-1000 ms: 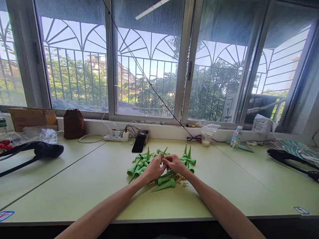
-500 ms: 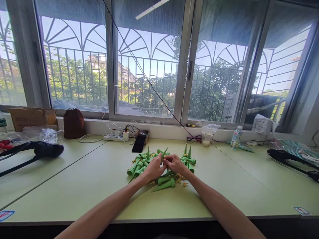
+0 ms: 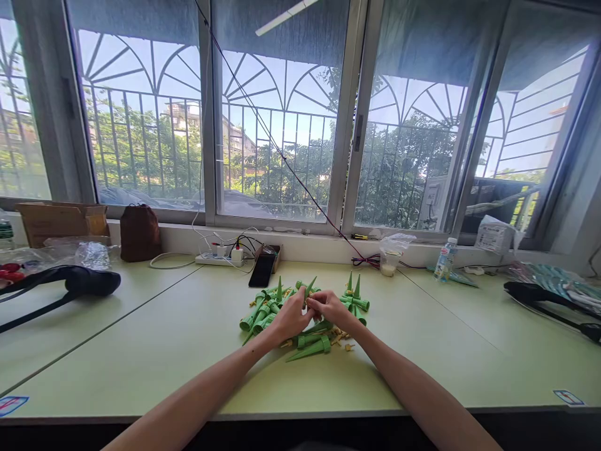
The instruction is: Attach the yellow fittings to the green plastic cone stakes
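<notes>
My left hand is closed around a green plastic spike, whose point sticks up past the fingers. Against it, my right hand is closed in a pinch; whatever lies between those fingertips is hidden. Around both hands lies a pile of similar green spikes with wide round collars. Nearest to me, one loose spike points left. Small yellow plastic pieces are scattered by my right wrist. Two spikes stand point up to the right of the hands.
Behind the pile are a black phone and a power strip with cables. A plastic cup and a bottle stand at the back right. Black straps lie at the left; a brown pouch sits by the window.
Almost nothing differs. Both hands stay together at the spike, with only a slight shift of the fingers.
</notes>
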Motion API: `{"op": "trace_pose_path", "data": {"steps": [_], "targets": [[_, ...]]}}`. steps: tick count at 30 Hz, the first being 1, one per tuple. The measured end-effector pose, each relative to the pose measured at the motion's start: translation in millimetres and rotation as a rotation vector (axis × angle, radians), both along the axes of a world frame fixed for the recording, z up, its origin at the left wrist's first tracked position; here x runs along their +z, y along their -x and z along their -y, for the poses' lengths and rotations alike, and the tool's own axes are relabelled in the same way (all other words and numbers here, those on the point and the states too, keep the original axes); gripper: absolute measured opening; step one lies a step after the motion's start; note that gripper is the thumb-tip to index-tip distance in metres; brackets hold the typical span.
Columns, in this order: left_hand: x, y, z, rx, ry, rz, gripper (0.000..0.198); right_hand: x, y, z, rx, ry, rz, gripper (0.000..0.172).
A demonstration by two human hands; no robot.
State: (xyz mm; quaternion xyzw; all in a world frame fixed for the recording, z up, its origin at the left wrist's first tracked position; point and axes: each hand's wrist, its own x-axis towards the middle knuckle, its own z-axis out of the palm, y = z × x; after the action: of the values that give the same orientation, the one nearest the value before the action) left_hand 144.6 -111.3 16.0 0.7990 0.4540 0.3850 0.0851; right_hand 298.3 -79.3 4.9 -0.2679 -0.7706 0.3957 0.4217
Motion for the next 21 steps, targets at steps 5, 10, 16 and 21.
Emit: {"op": "trace_pose_path", "data": {"steps": [5,10,16,21], "targets": [[-1.6,2.1,-2.4,-0.004,-0.028,-0.040,0.012,-0.2,1.2,1.5,-0.111,-0.182,0.076,0.035],[-3.4,2.8,-4.5,-0.007,-0.038,-0.056,0.013,0.3,1.8,3.8,-0.197,-0.272,0.118,0.030],[-3.2,2.3,-3.8,-0.002,-0.062,-0.055,0.012,4.1,1.9,6.1,-0.096,-0.171,0.064,0.032],[-1.6,2.1,-1.9,-0.029,-0.065,-0.009,0.012,7.4,0.1,7.3,0.018,-0.010,-0.016,0.037]]}}
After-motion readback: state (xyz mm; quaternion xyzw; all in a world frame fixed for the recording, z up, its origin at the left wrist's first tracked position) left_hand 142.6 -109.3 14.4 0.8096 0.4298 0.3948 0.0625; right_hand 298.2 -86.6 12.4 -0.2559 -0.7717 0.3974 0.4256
